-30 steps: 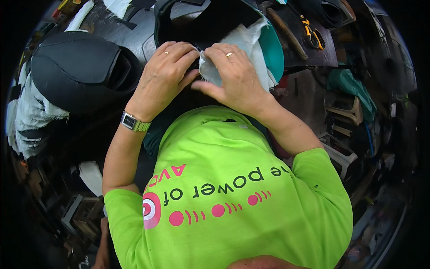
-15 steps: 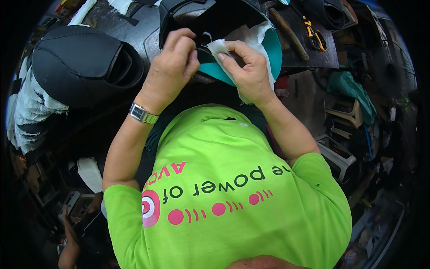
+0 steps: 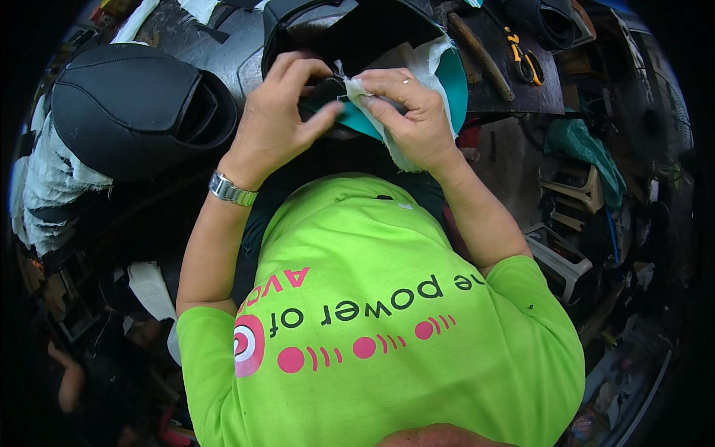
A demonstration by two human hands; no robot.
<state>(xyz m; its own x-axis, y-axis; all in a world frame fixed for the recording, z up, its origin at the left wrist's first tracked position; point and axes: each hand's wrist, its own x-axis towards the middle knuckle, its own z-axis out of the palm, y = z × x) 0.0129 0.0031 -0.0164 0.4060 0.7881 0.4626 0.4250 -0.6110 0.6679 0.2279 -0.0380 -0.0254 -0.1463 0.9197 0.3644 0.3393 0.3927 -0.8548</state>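
Observation:
My right hand (image 3: 413, 115) pinches the frayed edge of a strip of white cloth (image 3: 428, 63) between thumb and fingers. The cloth runs along a black piece with a teal underside (image 3: 456, 93), which lies at the table's near edge. My left hand (image 3: 279, 119) is close by on the left, thumb stretched away from bent fingers, over the black piece's edge. I see nothing held in it, though its fingertips are partly hidden. A twisted end of white cloth or thread sticks up between the two hands.
A rounded black padded shell (image 3: 123, 112) sits at left above layered white cloth (image 3: 56, 194). Yellow-and-black scissors (image 3: 525, 59) and a wooden stick (image 3: 480, 56) lie on the dark table at right. Plastic stools (image 3: 555, 261) stand on the right. A co-worker's arm (image 3: 71, 380) shows lower left.
My left hand has opened, its thumb moving away from the fingers toward the right. My right hand keeps its pinch, and the cloth end there has shifted slightly. The co-worker's arm has moved left.

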